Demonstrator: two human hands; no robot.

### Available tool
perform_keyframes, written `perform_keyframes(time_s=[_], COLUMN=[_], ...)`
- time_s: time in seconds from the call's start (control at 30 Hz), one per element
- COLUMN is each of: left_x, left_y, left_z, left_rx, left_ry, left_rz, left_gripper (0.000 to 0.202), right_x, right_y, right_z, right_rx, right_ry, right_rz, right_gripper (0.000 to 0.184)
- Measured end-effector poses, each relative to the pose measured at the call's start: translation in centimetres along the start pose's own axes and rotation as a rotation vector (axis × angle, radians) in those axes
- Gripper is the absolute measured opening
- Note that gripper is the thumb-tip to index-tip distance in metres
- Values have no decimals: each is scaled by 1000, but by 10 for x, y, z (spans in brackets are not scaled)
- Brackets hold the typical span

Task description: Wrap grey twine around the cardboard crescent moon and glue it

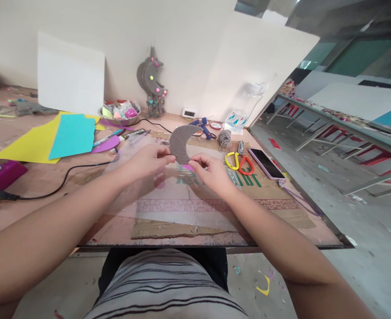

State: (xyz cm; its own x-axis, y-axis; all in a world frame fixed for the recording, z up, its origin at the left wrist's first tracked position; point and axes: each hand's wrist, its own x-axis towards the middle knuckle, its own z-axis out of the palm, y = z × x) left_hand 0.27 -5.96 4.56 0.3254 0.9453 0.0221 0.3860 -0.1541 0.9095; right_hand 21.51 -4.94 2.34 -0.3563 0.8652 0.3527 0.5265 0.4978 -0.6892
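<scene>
A grey crescent moon (179,145) that looks wrapped in yarn is held up above the table between my two hands. My left hand (150,163) pinches its lower left edge between thumb and fingers. At its lower right edge, my right hand (211,172) has thumb and fingers closed on it. Beneath lies a printed cardboard sheet (275,192) under a clear plastic layer. Behind the moon rests a blue glue gun (205,128), partly covered by it. To the right are a ball of grey yarn (225,138) and scissors (238,163) with yellow and orange handles.
A phone (266,164) lies near the table's right edge. A bowl of colourful bits (120,111), yellow sheet (25,141) and turquoise sheet (72,136) are left. A decorated moon ornament (151,79) leans on the wall; a plastic bottle (245,108) stands behind. A black cord (65,175) crosses the left side.
</scene>
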Motion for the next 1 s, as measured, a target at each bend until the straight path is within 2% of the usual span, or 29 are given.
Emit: perform_keyframes(time_s=[0.13,0.3,0.47,0.63,0.73,0.9,1.0], left_x=[0,0,-1,1,3,4,3], left_y=[0,0,1,-1,-3,-4,-3], left_z=[1,3,3,0,0,1,1], left_rx=[-108,-54,-120,23,54,35,59], left_ry=[-38,-18,-53,-25,-45,-94,-70], left_rz=[-8,8,-39,32,50,35,13], left_gripper=[20,24,24,26,24,19,19], right_x=[-1,-1,-1,-1,-1,-1,-2], right_y=[-3,-3,-3,-3,-3,-3,-3], right_z=[0,1,0,0,0,0,0], right_rx=[-9,-22,-19,-24,-28,-22,-14], right_ry=[-18,-28,-32,-35,-40,-41,-32], right_rz=[-2,3,13,6,-2,1,10], right_gripper=[24,23,24,23,23,23,23])
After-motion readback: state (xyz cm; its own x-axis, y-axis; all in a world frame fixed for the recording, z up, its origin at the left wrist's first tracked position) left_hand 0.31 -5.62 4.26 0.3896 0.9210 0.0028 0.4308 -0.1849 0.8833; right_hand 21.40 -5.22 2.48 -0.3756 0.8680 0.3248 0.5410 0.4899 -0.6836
